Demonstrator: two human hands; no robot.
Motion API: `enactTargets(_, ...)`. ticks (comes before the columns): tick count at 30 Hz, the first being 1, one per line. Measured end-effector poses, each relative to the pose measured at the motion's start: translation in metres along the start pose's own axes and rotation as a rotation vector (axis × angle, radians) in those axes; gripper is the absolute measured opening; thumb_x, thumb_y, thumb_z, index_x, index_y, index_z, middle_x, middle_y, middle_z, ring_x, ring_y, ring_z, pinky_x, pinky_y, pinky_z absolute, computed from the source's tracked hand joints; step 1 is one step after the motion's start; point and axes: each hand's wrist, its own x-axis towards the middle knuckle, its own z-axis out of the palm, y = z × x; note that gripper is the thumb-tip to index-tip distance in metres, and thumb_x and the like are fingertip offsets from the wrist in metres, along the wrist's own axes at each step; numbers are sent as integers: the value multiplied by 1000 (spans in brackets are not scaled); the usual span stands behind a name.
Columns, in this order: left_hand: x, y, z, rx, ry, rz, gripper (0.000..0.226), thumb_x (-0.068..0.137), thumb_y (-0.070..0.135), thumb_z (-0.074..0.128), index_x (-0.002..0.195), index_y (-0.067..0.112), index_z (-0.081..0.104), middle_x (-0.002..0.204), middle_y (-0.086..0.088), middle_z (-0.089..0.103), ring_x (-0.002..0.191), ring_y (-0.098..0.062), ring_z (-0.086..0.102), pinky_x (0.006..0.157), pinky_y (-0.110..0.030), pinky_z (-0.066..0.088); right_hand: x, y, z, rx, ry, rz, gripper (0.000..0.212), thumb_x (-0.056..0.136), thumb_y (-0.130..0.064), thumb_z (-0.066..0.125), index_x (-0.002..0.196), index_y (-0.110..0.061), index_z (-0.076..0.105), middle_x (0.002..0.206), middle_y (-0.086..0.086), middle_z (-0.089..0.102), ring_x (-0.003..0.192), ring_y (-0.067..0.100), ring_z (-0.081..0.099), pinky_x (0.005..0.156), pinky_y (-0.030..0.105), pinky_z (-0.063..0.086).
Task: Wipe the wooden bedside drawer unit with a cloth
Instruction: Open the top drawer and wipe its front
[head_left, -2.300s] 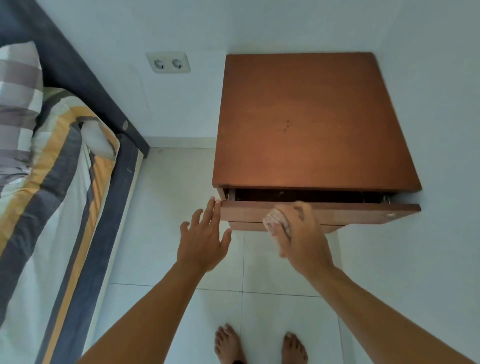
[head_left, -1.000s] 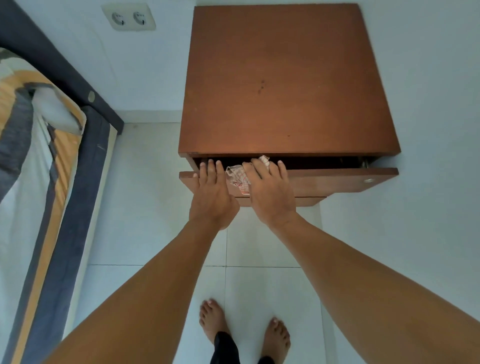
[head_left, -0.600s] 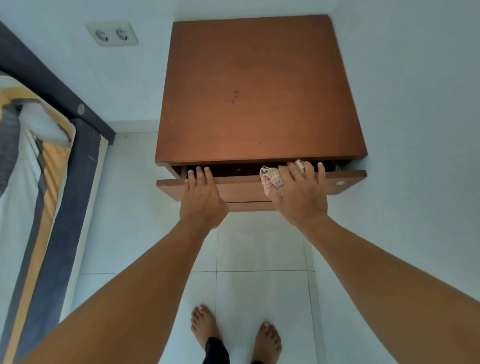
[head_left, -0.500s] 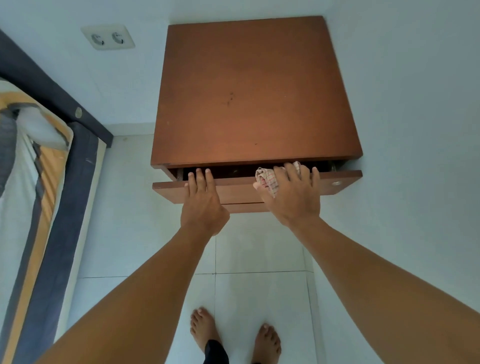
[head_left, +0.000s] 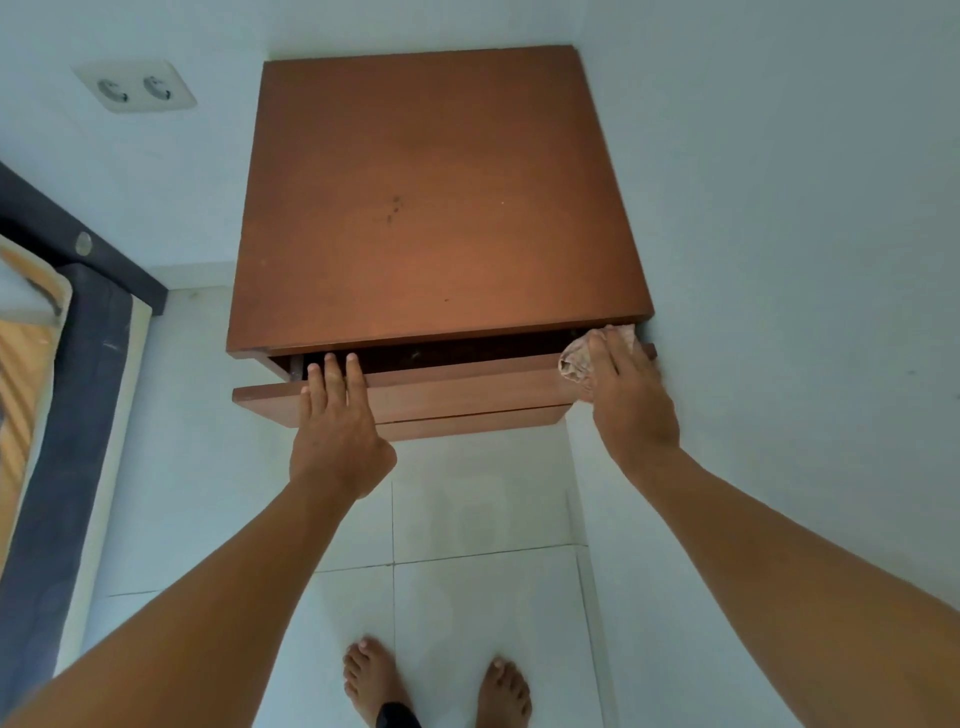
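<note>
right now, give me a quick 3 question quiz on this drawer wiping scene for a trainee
1. True or false: the cloth is at the right end of the top drawer front.
2. Which hand presses the cloth? A) left hand B) right hand C) neither
3. Fill in: the top drawer is slightly ____, with a dark gap under the unit's top panel.

Key:
1. True. It sits bunched at the right end, next to the wall.
2. B. The right hand covers the cloth, while the left hand lies flat on the drawer front near its left end, fingers over the top edge.
3. Open.
</note>
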Motion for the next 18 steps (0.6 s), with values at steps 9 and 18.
enactTargets(9,3,-3,-3,30,-36,16,95,90,30,47,159,5,-13,168,-20,-8,155,-41,-8,127,-49,4,2,8,0,-35,-28,80,64,101,-3,52,158,-2,24,166,18,24,155,36,19,124,41,27)
enactTargets(18,3,-22,-20,-53,-126,127,92,95,37,47,160,9,-12,170,-15,-8,156,-36,-7,127,-46,4,-80,-46,3,356,-23,480,16,101,-16,54,104,-19,69,95,10,73,60,16,66,40,23,50)
